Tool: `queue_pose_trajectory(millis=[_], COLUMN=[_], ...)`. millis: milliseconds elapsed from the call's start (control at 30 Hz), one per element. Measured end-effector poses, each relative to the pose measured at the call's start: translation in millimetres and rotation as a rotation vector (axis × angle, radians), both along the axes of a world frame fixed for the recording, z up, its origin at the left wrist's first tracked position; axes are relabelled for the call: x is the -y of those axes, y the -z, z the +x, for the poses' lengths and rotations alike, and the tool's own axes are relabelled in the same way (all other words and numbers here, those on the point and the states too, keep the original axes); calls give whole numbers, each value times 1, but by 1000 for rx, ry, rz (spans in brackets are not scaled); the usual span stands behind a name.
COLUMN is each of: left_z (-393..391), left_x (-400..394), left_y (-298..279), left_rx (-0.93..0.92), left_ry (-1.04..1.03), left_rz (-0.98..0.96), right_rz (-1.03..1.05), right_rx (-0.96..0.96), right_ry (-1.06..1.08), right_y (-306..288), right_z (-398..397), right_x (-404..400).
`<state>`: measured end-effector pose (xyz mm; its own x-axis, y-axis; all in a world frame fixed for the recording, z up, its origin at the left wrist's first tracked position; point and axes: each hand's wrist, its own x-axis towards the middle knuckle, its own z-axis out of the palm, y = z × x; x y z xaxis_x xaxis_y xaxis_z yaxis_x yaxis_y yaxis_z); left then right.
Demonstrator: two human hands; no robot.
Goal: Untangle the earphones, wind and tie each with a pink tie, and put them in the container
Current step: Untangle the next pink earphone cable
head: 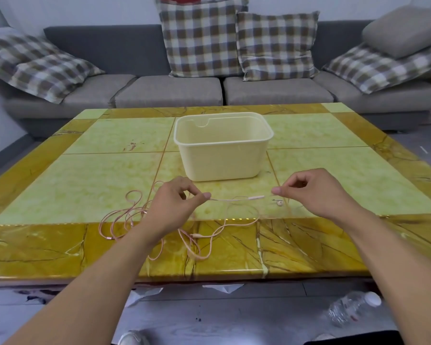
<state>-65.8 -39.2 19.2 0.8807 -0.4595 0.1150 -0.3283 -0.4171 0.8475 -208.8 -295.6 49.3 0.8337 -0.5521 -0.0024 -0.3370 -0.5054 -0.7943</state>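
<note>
Two bare forearms reach forward from the bottom of the view over the near edge of a low surface [60,245] tiled in yellow and pale green marble pattern. Left hand [174,205] hovers above the surface, its thumb and forefinger pinching a thin pink earphone cord [234,199], the other fingers curled loosely beneath. Right hand [313,192] is held at about the same height, thumb and forefinger pinching the other end of that stretch, so the cord runs nearly straight between the two hands. A small inline remote [256,196] sits on the cord nearer the right hand, and a white earbud [280,202] lies on the surface just below it.

More pink cord [125,220] lies in loose tangled loops on the surface below and beside the left hand, trailing toward the near edge. A cream plastic container [221,155] stands open just beyond the hands, at the middle of the surface. No writing can be read on anything.

Behind the surface is a grey sofa [169,90] with plaid cushions [202,36]. On the floor at lower right lies a clear plastic bottle [351,307] with a white cap, near scraps of paper.
</note>
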Motion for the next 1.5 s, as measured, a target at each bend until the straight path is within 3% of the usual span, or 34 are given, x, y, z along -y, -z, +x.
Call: queue_pose_trajectory(millis=[133, 333, 433, 533, 600, 733, 833, 900, 967, 1033, 1267, 1333, 1367, 1467, 1500], left_z=[-1, 2, -4, -10, -15, -25, -28, -28, -28, -27, -23, -23, -24, -26, -26], left_x=[-1, -3, -1, 3, 7, 14, 16, 15, 13, 12, 7, 9, 10, 16, 18], left_y=[-1, -2, -9, -14, -16, -23, -26, -25, -23, -19, -15, -16, -16, -17, -17], left_rx=[-36, -36, -40, -84, -120, -119, -109, -140, -199, -224, -191, -174, -160, -130, -131], left_ry=[53, -3, 45, 99, 139, 154, 169, 174, 202, 249, 259, 258, 256, 224, 219], left_rz=[24, 26, 5, -34, -66, -138, -180, -179, -162, -119, -84, -149, -183, -242, -255], right_rz=[-107, -110, -134, -348, -407, -69, -15, 197, 578, 733, 1153, 1008, 777, -33, -261], right_rx=[-12, 228, 132, -84, -86, -34, -3, 240, 555, 762, 1008, 927, 768, 42, -115], right_ry=[65, 292, 260, 240, 146, -291, -404, -307, -119, 46, 518, 520, 468, 149, 49], right_y=[2, -5, -1, 8, 7, -4, 4, 0, -11, -20, -27, -24, -24, -16, -10], right_z=[-3, -5, -4, 0, 4, 5, 9, 13, 15, 14, 0, 3, 5, 8, 9], right_x=[3, 8, 8, 7, -3, -43, -64, -66, -58, -43, 2, 6, 4, -17, -25])
